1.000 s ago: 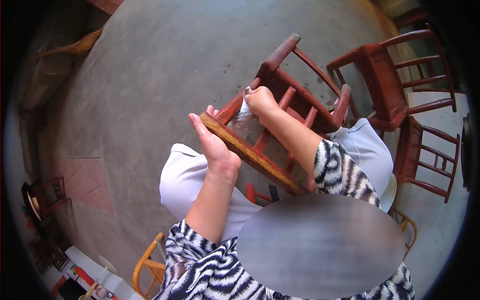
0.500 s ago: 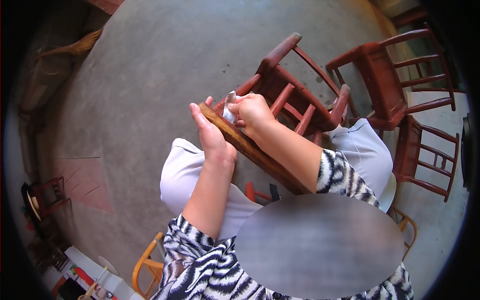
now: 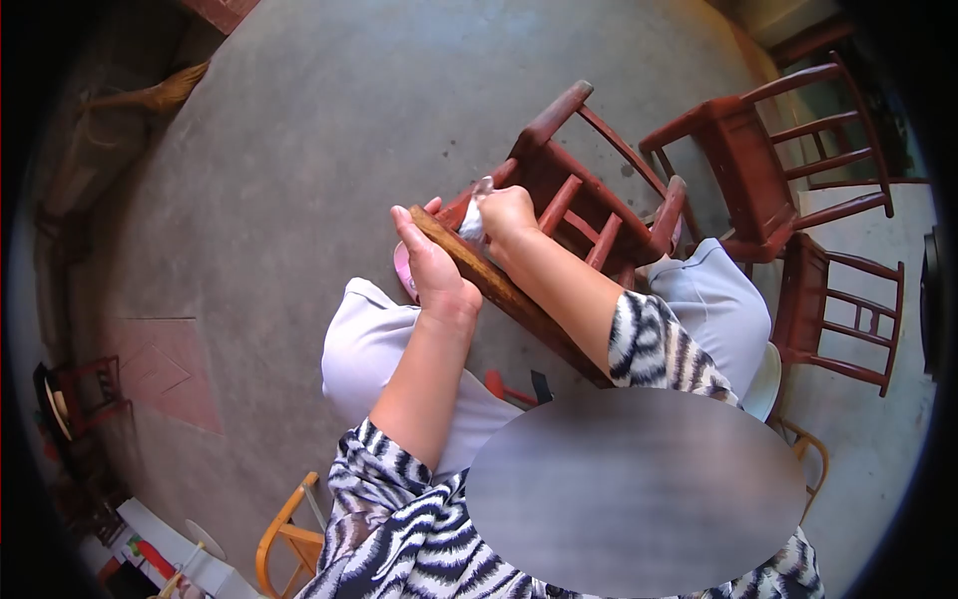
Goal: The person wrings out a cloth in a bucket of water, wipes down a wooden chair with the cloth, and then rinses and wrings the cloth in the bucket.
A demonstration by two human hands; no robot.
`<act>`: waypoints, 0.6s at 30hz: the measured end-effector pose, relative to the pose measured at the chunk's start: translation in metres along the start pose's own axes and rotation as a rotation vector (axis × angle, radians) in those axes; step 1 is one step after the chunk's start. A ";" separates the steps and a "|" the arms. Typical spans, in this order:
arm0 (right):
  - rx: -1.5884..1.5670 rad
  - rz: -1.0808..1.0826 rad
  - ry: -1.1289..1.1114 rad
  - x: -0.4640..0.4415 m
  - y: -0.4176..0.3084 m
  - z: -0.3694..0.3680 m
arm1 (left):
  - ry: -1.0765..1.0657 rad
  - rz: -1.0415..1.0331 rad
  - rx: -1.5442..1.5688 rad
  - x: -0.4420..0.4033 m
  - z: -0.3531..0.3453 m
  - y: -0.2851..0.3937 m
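Observation:
A dark red wooden chair (image 3: 596, 190) lies tipped over in front of me, legs and rungs pointing away. Its long brown wooden edge (image 3: 496, 286) slants from upper left down towards my body. My left hand (image 3: 436, 270) grips the upper end of this edge, palm against the near side and fingertips showing beyond it. Pinched in my right hand (image 3: 511, 214) is a white cloth (image 3: 472, 218), pressed near the chair's red wood just behind the brown edge. The fingers of my right hand are curled and partly hidden.
Two more red chairs (image 3: 743, 165) (image 3: 804, 299) stand at the right. A yellow-framed chair (image 3: 289, 534) is at the lower left, beside a white table (image 3: 205, 569). My knees (image 3: 364, 334) flank the tipped chair. A broom (image 3: 165, 95) leans at the upper left.
My right hand has shifted slightly with the cloth along the chair. The view has moved a little, and a pink shoe now shows behind my left hand.

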State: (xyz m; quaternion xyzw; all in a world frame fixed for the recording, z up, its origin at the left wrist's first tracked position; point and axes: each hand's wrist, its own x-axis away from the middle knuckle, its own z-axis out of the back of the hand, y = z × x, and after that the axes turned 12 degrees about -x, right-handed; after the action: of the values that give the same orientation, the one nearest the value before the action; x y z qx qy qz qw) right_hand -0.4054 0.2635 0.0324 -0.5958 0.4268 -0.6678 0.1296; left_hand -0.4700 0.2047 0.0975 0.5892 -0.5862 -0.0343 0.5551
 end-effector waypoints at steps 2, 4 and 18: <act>0.202 0.151 -0.092 0.038 -0.015 -0.004 | -0.026 0.010 0.056 0.003 -0.003 0.003; 0.206 0.161 -0.149 0.060 -0.037 0.000 | -0.039 0.000 0.078 0.009 -0.009 0.005; 1.230 0.759 -0.423 -0.053 -0.045 0.020 | 0.052 0.019 -0.064 0.020 -0.010 0.001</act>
State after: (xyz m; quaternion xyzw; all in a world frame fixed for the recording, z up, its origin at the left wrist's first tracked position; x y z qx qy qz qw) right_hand -0.3590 0.3186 0.0272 -0.3435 0.1187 -0.5668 0.7394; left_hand -0.4571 0.1963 0.1142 0.5661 -0.5759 -0.0323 0.5889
